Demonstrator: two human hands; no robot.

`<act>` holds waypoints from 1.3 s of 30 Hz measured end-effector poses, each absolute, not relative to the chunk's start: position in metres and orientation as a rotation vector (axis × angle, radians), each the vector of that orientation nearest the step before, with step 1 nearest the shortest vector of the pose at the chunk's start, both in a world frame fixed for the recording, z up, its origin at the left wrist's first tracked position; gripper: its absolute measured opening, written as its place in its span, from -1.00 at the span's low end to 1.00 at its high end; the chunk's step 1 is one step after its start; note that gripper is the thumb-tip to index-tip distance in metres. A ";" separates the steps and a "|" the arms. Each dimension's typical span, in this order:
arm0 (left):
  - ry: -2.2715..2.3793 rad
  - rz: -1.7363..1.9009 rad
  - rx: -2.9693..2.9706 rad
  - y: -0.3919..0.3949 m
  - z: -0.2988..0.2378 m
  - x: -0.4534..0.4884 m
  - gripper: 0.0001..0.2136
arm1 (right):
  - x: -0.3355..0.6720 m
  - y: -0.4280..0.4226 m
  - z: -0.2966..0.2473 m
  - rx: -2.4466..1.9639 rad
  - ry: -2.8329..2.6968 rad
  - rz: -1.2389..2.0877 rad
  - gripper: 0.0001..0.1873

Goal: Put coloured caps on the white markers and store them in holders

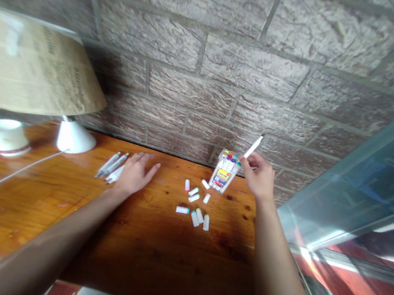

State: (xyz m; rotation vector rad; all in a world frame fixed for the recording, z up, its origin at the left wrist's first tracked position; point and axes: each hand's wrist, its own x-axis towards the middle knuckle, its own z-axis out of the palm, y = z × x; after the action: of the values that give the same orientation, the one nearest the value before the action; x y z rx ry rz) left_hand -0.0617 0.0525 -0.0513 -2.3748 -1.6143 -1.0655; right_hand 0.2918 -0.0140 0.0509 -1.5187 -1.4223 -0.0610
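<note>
My right hand (260,175) pinches a white marker (253,147), tilted with its dark tip up, just above the right side of a clear marker case (222,176). Several markers with coloured ends stand upright in that case. My left hand (137,173) lies on the tabletop with its fingers stretched out, beside a few white and grey markers (112,165) lying side by side; part of them is hidden by the hand. Between my hands, several loose marker caps (199,215) with coloured ends are scattered in front of the case.
On the left of the wooden table (153,258) stand a lamp (71,135) with a paper-like shade and a white cup (2,134). The lamp's cord (15,174) crosses the tabletop. A brick wall (190,88) closes off the back; a glass panel (353,173) is at right.
</note>
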 end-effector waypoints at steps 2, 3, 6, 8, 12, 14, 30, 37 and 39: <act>-1.609 -1.061 -2.375 0.053 -0.052 -0.061 -0.49 | 0.291 -0.013 0.048 -1.536 -1.443 -0.051 -0.66; -1.605 -1.059 -2.378 0.052 -0.052 -0.061 -0.49 | 0.291 -0.012 0.047 -1.534 -1.447 -0.040 -0.67; -1.610 -1.063 -2.382 0.052 -0.052 -0.060 -0.50 | 0.292 -0.009 0.044 -1.519 -1.401 -0.010 -0.64; -1.624 -1.067 -2.381 0.052 -0.052 -0.060 -0.51 | 0.291 -0.008 0.043 -1.488 -1.346 -0.007 -0.60; -1.645 -1.074 -2.389 0.052 -0.052 -0.060 -0.49 | 0.287 -0.007 0.044 -1.373 -1.299 0.034 -0.49; -1.654 -1.071 -2.390 0.051 -0.052 -0.060 -0.49 | 0.285 -0.008 0.044 -1.375 -1.326 0.028 -0.49; -1.656 -1.034 -2.406 0.049 -0.048 -0.059 -0.49 | 0.281 -0.005 0.036 -1.550 -1.236 -0.022 -0.54; -1.671 -1.037 -2.393 0.049 -0.049 -0.059 -0.49 | 0.282 -0.001 0.028 -1.469 -1.182 -0.006 -0.51; -1.673 -1.041 -2.393 0.049 -0.049 -0.059 -0.50 | 0.282 -0.001 0.027 -1.488 -1.186 -0.023 -0.52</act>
State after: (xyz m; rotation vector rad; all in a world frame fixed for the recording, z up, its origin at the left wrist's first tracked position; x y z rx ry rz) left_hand -0.0594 0.0486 -0.0490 -2.3931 -1.6730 -1.0412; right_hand 0.2821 -0.0015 0.0270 -1.4881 -1.1860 -0.0227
